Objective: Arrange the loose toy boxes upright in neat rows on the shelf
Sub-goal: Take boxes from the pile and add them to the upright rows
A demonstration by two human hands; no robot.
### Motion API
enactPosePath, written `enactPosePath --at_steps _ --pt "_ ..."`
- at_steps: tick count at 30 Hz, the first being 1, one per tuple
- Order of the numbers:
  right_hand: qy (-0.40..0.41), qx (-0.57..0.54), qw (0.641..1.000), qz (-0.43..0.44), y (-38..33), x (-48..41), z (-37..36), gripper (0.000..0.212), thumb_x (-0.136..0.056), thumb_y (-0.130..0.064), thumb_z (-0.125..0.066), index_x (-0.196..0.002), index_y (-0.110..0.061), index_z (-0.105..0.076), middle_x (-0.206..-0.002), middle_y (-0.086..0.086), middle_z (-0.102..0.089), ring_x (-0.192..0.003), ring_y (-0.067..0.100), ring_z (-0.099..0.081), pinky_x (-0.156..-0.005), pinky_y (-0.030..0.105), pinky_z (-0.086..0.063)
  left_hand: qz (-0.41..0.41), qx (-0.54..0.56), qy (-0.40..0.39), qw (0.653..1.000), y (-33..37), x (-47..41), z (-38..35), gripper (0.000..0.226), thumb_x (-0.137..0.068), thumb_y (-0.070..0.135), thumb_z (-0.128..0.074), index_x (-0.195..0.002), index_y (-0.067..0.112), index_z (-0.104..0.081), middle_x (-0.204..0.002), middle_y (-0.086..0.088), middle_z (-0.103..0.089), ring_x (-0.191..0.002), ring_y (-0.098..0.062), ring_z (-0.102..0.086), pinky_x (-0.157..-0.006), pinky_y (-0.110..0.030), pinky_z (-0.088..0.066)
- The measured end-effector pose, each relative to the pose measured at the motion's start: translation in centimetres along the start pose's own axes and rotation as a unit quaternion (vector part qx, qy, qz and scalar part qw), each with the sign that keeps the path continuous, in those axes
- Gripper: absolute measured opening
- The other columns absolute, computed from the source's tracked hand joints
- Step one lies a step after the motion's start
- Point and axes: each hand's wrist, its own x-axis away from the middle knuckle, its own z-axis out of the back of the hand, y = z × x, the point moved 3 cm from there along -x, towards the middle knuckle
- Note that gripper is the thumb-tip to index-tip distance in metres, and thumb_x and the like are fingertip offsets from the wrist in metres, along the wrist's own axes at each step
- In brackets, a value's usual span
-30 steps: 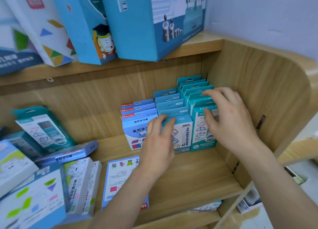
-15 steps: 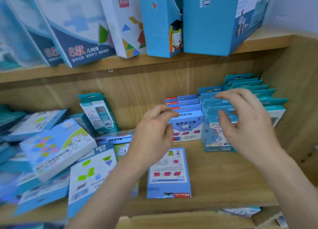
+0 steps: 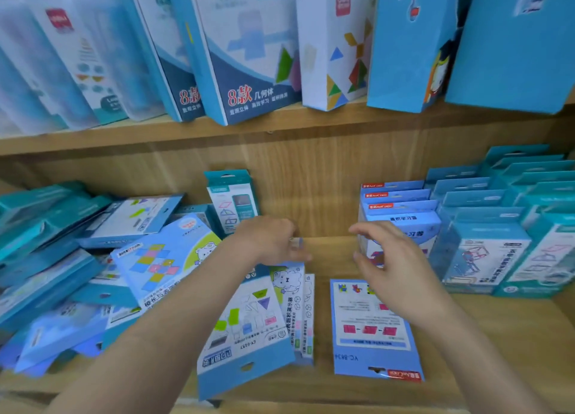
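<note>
Left of the flat blue box [image 3: 370, 329] lying face-up on the shelf [image 3: 497, 336], loose toy boxes [image 3: 155, 258] sprawl in a tilted, overlapping heap. The left hand [image 3: 270, 242] hangs over the heap's right edge, just left of and behind that flat box. Its forearm reaches in from below, palm down. Its grip is blurred, and I cannot tell whether it clamps anything. The right hand [image 3: 398, 270] hovers above the flat box's far end. Its grip is apart, fingers spread and curved, thumb low, holding nothing. Right of the flat box, upright toy boxes [image 3: 485, 248] stand in rows, packed against one another.
</note>
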Motion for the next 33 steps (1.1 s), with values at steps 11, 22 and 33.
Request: enactPosePath --at_steps 11,22,33 --pt "0.067 -0.091 0.991 -0.065 0.8 -1.6 0.8 0.035 -0.087 -0.007 -0.059 -0.107 -0.035 -0.057 -0.107 -0.014 -0.058 -0.102 0.005 -0.056 -0.08 0.019 -0.045 0.017 0.24 0.226 0.944 -3.5 -1.5 3.7 0.035 -0.093 0.026 -0.057 -0.059 0.023 -0.045 -0.058 0.001 -0.052 -0.062 -0.021 -0.05 -0.051 -0.03 -0.03" --pt "0.083 0.103 0.99 -0.045 3.4 -2.6 4.3 0.048 -0.087 -0.007 -0.057 -0.132 -0.02 -0.049 -0.136 0.0 -0.05 -0.119 0.021 -0.049 -0.1 0.033 -0.04 -0.06 0.122 0.262 0.955 2.0 -6.0 4.2 0.023 -0.097 0.024 -0.047 -0.075 0.018 -0.047 -0.078 -0.009 -0.063 -0.08 -0.035 -0.059 -0.063 -0.036 -0.043" --pt "0.13 0.044 0.989 -0.06 4.8 0.1 5.5 0.047 -0.088 0.005 -0.048 -0.127 -0.02 -0.056 -0.128 -0.004 -0.056 -0.112 0.008 -0.052 -0.091 0.016 -0.037 -0.062 0.076 0.293 0.951 3.7 -4.6 5.2 0.018 -0.089 0.01 -0.052 -0.078 0.024 -0.047 -0.072 0.009 -0.057 -0.089 -0.031 -0.062 -0.06 -0.029 -0.034"
